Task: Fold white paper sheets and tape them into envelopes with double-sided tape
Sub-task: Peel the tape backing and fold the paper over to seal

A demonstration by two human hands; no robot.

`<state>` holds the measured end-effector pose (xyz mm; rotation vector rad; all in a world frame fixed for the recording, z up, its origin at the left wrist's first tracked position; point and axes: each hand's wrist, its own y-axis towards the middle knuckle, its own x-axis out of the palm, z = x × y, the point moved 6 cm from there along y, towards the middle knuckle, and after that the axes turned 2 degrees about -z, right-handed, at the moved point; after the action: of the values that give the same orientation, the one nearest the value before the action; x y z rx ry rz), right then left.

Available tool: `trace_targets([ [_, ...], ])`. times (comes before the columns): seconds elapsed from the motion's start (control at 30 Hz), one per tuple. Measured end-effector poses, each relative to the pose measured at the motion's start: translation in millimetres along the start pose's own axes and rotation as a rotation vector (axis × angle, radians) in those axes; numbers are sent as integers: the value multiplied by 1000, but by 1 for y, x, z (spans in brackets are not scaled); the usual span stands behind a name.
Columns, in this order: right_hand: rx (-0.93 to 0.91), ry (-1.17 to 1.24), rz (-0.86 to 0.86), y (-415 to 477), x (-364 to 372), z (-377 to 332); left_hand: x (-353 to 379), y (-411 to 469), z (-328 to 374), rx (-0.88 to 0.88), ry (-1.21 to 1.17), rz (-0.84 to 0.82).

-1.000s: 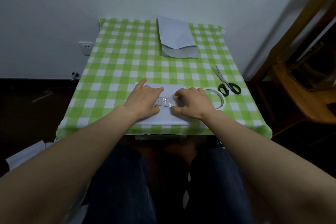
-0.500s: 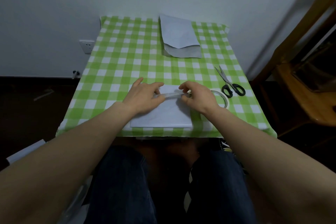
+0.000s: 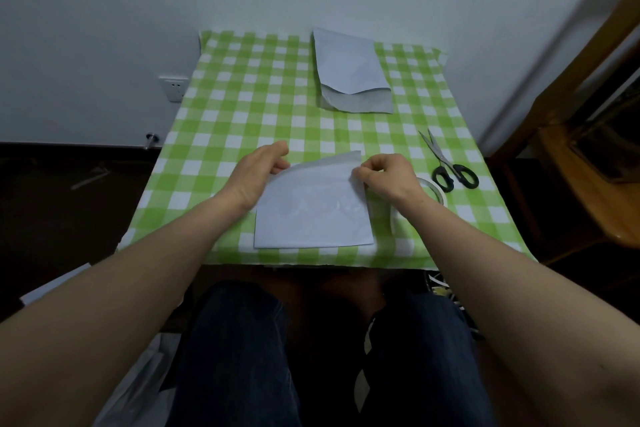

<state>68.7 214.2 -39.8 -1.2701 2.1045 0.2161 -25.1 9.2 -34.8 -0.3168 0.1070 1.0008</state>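
Note:
A folded white paper sheet (image 3: 313, 210) lies on the near middle of the green checked table (image 3: 242, 97). Its far flap is lifted off the table. My left hand (image 3: 261, 168) pinches the flap's left edge. My right hand (image 3: 388, 178) pinches the flap near its right corner. A roll of double-sided tape (image 3: 431, 192) sits just right of my right hand, partly hidden by the wrist. A stack of white paper sheets (image 3: 351, 71) with a folded piece on top rests at the table's far side.
Black-handled scissors (image 3: 448, 165) lie at the right of the table, blades pointing away. A wooden chair (image 3: 585, 177) stands to the right of the table. A white wall with a socket (image 3: 173, 88) rises behind. My knees are under the near edge.
Both hands were pressing flat on a tape strip across the folded sheet. They have lifted and now pinch the sheet's far flap, which has risen off the table.

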Motion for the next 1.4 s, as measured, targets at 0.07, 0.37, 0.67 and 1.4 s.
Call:
trace_targets([
  [0.07,26,28,-3,1,0,2,-5,0,-2,14,25,36],
  [0.37,180,240,47,0,-3,17,-27,7,-12,32,227,212],
  [0.67,151,392,59,2,-1,8,-28,8,-6,45,187,175],
  [1.4,157,375,200,2,10,25,-21,18,-29,-139,-84,242],
])
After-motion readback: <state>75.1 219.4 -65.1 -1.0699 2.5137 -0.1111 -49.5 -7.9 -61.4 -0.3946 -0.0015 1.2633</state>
